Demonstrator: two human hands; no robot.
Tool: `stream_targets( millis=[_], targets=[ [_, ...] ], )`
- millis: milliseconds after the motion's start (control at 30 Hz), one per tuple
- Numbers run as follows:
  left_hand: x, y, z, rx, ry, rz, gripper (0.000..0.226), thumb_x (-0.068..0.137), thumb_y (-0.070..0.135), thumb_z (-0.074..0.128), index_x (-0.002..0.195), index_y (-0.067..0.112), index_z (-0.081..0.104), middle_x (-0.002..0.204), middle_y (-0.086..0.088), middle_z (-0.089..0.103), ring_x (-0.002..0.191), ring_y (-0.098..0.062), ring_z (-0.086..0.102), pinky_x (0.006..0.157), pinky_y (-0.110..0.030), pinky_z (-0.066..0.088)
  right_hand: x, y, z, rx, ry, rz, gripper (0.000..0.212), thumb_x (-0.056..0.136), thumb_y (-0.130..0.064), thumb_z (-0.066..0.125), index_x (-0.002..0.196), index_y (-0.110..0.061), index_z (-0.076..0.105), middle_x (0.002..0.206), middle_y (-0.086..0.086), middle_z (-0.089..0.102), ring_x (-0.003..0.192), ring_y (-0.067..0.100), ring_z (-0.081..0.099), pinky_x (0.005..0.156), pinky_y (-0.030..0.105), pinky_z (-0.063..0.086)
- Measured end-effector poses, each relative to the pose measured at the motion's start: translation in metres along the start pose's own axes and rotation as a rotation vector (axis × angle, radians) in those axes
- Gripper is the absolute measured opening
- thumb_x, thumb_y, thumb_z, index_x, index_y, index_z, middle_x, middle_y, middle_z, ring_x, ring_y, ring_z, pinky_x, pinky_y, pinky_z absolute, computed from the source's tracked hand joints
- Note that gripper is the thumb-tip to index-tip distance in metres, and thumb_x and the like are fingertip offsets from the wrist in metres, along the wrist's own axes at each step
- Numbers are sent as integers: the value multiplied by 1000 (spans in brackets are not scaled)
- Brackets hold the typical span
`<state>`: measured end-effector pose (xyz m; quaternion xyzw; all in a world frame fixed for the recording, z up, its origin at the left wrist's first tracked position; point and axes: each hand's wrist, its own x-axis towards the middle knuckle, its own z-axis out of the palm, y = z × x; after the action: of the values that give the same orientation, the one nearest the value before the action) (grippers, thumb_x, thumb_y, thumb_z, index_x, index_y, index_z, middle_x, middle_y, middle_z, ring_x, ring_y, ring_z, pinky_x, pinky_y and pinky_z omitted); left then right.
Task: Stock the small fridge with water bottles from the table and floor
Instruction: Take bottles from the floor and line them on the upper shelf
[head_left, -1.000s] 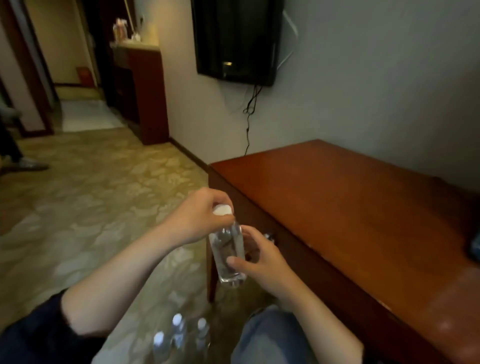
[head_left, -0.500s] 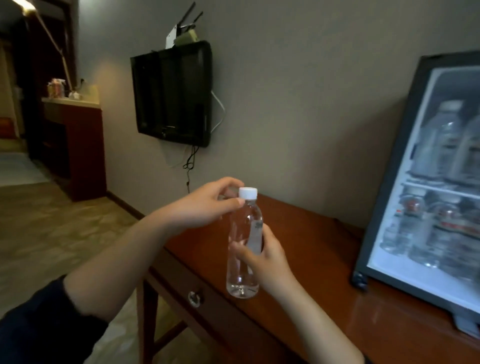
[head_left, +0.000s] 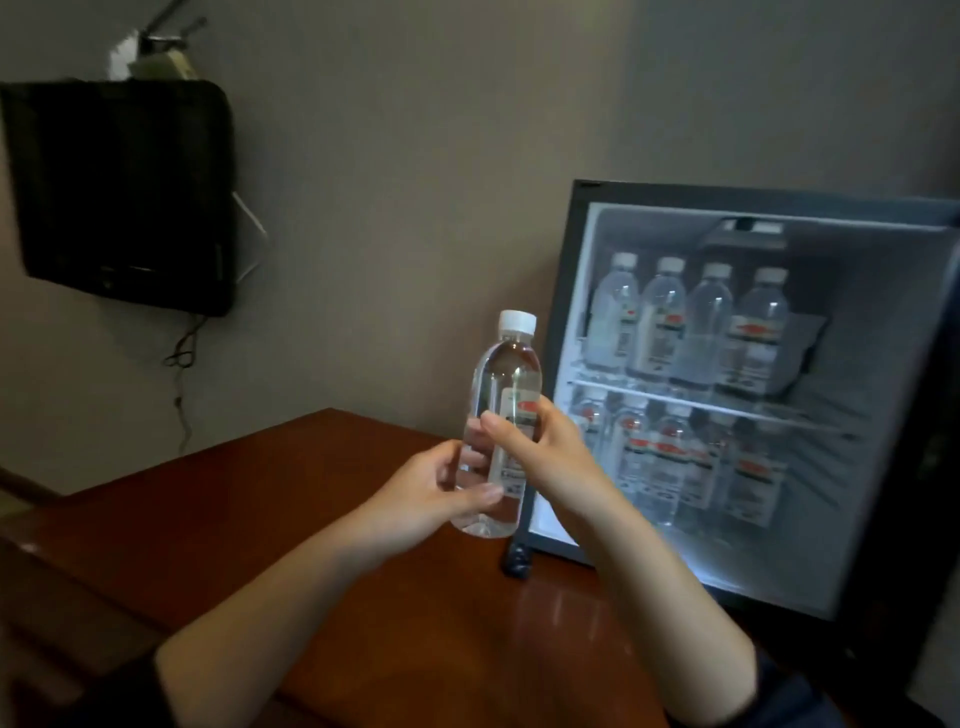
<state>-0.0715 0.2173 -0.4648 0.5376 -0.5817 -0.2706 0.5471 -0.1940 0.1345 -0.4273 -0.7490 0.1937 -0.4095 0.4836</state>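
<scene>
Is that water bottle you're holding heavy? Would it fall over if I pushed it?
Probably heavy for its size: the water bottle looks full almost to its white cap. It's tall and narrow, so a push up high would likely tip it, and its round body might roll.

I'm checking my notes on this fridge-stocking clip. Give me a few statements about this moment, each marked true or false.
1. The left hand and right hand both hold the bottle. True.
2. The bottle's cap is off. False: the white cap is on.
3. The fridge is open and lit inside. True.
4. The bottle lies on its side on the table. False: it is held upright above the table.
5. No bottles are in the fridge yet. False: four bottles stand in its upper row, with more below.
</scene>
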Motion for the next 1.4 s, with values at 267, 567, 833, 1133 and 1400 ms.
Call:
stream_targets(
  millis=[267,567,833,1133,1400],
  targets=[
    [71,30,82,71,71,137,64,61,51,75,107,12,58,97,-8,67,90,-20,65,73,-26,49,-9,-23,-96,-317,316,-66,29,83,-36,67,105,-17,63,97,-2,71,92,15,67,89,44,53],
    [135,76,163,72,133,231,38,68,44,75,99,28,59,90,9,66,85,-12,64,76,-32,54,9,-44,-179,-481,579,8,26,68,-39,77,85,-30,59,95,-4,71,95,22,68,90,49,52],
    [182,78,206,85,80,333,42,90,37,55,130,24,51,119,4,62,109,-14,57,93,-31,49,31,-40,-245,-485,721,34,56,54,-55,74,100,-28,58,99,-4,70,96,23,67,89,50,53],
    [225,61,238,143,-62,227,48,96,41,39,142,28,33,147,2,40,135,-19,38,111,-40,33,59,-17,-286,-492,841,51,43,80,-20,73,116,-7,53,110,4,64,102,20,61,80,30,49],
    [232,18,235,728,123,393,50,97,43,32,142,22,33,148,7,34,140,-12,23,117,-31,3,89,16,-307,-654,805,175,58,83,-38,65,130,-18,38,124,10,58,114,34,57,94,54,47]
  ],
)
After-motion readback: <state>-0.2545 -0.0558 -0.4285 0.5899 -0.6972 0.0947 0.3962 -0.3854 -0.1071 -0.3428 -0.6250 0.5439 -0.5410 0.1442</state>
